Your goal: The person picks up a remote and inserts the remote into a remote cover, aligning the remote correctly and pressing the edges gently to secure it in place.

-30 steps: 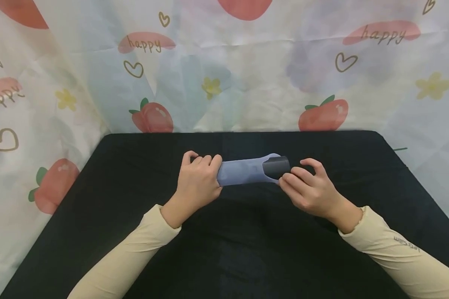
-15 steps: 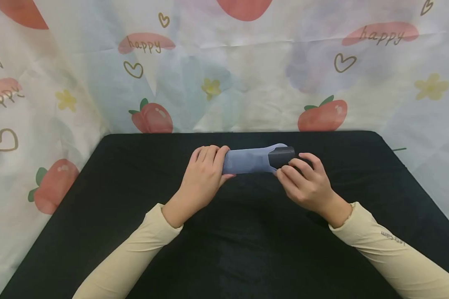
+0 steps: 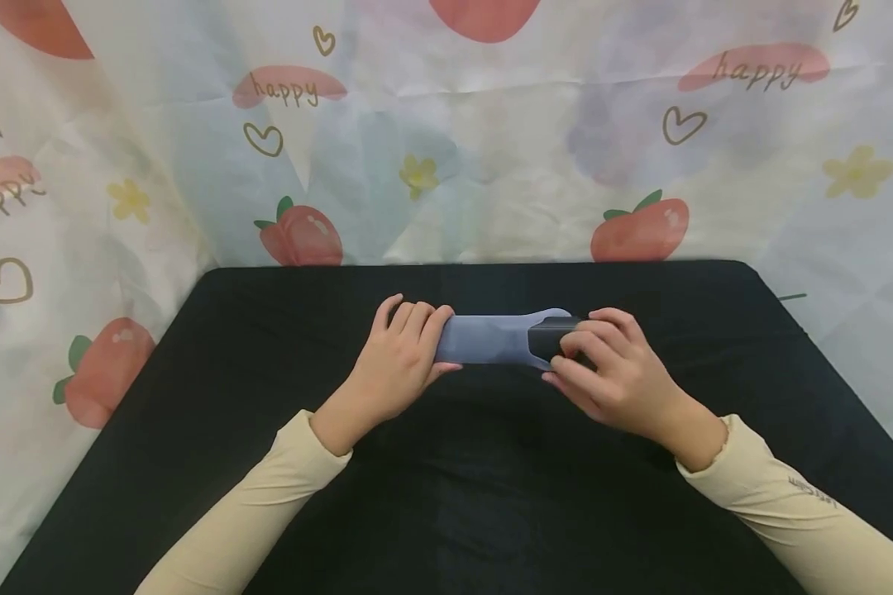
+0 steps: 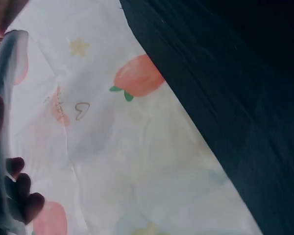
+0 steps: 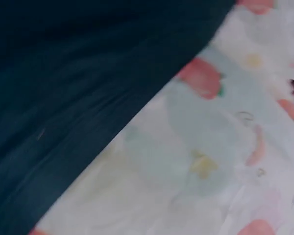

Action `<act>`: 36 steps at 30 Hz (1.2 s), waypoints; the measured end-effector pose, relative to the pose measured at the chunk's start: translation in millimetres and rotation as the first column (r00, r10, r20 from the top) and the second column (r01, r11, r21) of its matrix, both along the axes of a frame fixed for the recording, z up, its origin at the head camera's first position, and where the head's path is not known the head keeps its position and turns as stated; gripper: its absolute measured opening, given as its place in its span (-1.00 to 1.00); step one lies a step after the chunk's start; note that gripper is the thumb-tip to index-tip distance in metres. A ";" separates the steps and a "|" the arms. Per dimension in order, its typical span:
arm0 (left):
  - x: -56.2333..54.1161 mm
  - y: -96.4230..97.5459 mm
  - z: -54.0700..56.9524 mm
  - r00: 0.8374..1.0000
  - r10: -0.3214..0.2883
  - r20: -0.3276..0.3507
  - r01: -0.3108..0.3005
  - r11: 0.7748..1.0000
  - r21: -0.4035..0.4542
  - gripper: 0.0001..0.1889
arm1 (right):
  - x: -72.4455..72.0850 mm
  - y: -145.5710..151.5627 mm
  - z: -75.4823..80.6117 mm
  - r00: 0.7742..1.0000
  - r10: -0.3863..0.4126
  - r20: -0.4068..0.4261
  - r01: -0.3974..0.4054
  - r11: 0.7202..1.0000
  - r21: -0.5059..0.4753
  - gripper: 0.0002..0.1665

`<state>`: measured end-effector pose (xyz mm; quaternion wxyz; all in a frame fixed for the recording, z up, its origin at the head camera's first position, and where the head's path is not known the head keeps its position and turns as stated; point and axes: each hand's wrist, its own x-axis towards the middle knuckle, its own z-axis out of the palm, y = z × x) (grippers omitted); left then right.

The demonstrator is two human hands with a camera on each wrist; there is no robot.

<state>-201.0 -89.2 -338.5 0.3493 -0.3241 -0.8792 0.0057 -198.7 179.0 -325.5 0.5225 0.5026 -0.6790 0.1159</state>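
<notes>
A long blue-grey sleeve (image 3: 491, 339) lies crosswise between both hands in the head view, over the black cloth. Its right end flares and has a cut-out, where a black insert (image 3: 545, 339) shows. My left hand (image 3: 398, 359) grips the sleeve's left end, thumb along the lower edge. My right hand (image 3: 618, 372) has curled fingers on the insert's outer end, covering part of it, with a fingertip at the sleeve's lower lip. In the left wrist view the sleeve (image 4: 1, 78) runs down the left edge, with dark fingers (image 4: 27, 191) wrapped round it.
A black-clothed table (image 3: 476, 496) spreads beneath the forearms. Behind and to the left hangs a pale curtain (image 3: 491, 140) printed with fruit, hearts and "happy". The right wrist view shows mostly the cloth and curtain, blurred.
The sleeve rose slightly, then came back down, and now lies nearly level. My right fingers have moved from the insert's lower corner to over its outer end.
</notes>
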 end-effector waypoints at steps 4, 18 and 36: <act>-1.2 -6.9 1.8 0.996 -0.033 -0.088 0.032 0.999 -0.014 -0.31 | 3.9 9.4 13.5 0.948 -0.026 0.318 0.049 0.997 -0.064 -0.52; -2.9 -8.6 9.6 0.985 -0.109 -0.133 0.110 0.994 0.004 -0.21 | -2.4 11.5 13.3 0.858 -0.236 0.456 0.118 0.955 0.272 -0.17; 0.6 6.7 18.5 0.986 -0.114 -0.123 0.104 0.991 -0.083 -0.19 | -9.7 9.3 8.7 0.822 -0.131 0.554 0.039 0.984 0.173 -0.18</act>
